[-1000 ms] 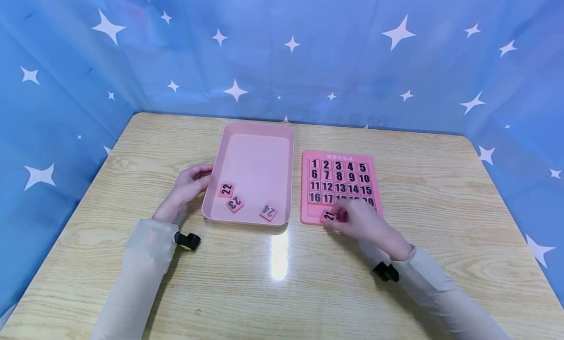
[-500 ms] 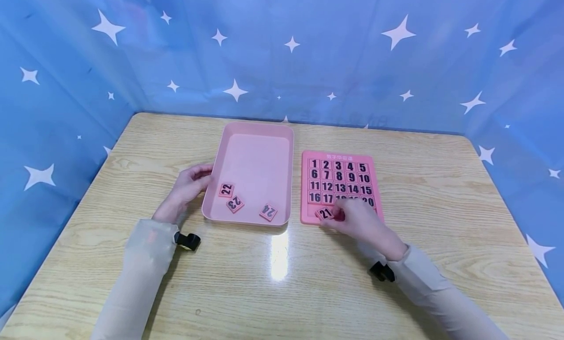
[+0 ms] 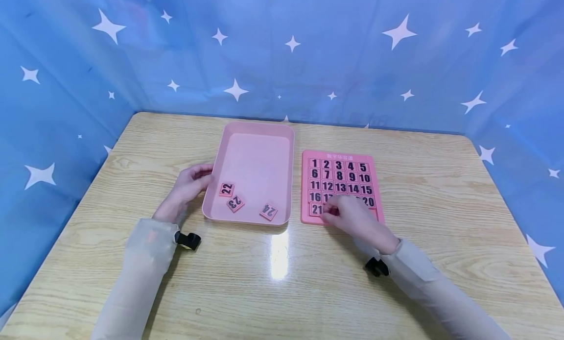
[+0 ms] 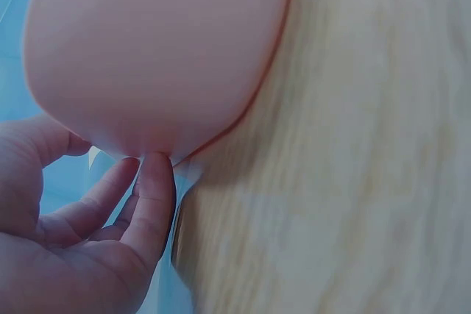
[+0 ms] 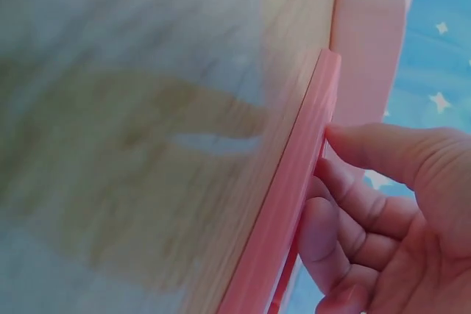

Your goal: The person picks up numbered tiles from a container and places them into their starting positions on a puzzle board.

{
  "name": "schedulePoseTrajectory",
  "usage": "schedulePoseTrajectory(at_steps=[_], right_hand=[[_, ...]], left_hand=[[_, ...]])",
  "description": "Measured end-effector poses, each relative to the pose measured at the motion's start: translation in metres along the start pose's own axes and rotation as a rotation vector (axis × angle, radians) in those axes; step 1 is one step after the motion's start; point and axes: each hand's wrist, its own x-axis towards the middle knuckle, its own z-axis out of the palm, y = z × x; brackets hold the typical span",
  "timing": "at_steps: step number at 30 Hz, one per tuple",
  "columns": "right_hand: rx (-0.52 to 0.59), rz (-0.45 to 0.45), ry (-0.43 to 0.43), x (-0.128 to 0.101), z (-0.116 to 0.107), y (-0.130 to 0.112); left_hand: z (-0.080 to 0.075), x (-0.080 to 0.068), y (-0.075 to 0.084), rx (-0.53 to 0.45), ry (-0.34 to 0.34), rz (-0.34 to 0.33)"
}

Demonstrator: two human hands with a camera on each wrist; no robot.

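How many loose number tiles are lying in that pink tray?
3: tile 22 near the tray's left wall, tile 23 just below it, tile 24 toward the near right corner. None look hidden.

Head view high over table; wrist views close, sharing tray

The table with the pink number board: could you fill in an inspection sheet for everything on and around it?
Surface: wooden table, with a glare spot near its middle.
Job's things: number board showing tiles 1 to 21; tile 21 sits in the bottom row. Tiles 22, 23 and 24 lie loose in the pink tray.
Clutter: nothing seen.
Grips: left hand touches the tray's left wall; right hand rests on the board's bottom row, beside tile 21.
Cables: nothing seen.
Surroundings: blue curtain with white stars on three sides.
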Motion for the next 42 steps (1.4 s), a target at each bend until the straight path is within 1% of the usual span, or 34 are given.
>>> schedulePoseTrajectory(at_steps=[8,14,17,21,23,25,27,30,33,38,40,42], right_hand=[[0.022,-0.022,-0.02,0.006,-0.002,0.001],[0.013,-0.011,-0.043,0.008,-0.002,0.0],[0.0,-0.03,-0.017,0.012,-0.007,-0.003],[0.009,-0.096,0.057,0.025,-0.023,-0.017],[0.022,-0.138,0.062,0.035,-0.031,-0.031],[0.041,-0.19,0.049,0.046,-0.035,-0.048],[0.071,-0.242,0.021,0.06,-0.036,-0.064],[0.127,-0.279,-0.038,0.087,-0.032,-0.086],[0.176,-0.304,-0.122,0.117,-0.026,-0.103],[0.222,-0.388,-0.32,0.163,-0.01,-0.116],[0.237,-0.413,-0.404,0.177,-0.002,-0.117],[0.248,-0.426,-0.466,0.187,0.007,-0.118]], left_hand=[[0.0,0.001,0.001,0.011,0.009,-0.02],[0.0,0.002,0.002,0.0,0.007,-0.042],[0.0,0.002,0.003,0.003,0.008,-0.046],[0.0,0.003,0.003,0.017,0.015,-0.04],[-0.001,0.002,0.003,0.022,0.015,-0.04],[-0.001,0.002,0.003,0.02,0.015,-0.038],[-0.001,0.002,0.002,0.019,0.013,-0.037],[-0.003,0.002,0.0,0.025,0.016,-0.034],[-0.004,0.002,-0.002,0.032,0.012,-0.035],[-0.004,0.001,-0.001,0.037,0.005,-0.034],[-0.003,0.002,0.0,0.038,0.004,-0.036],[-0.002,0.002,0.001,0.037,0.002,-0.036]])
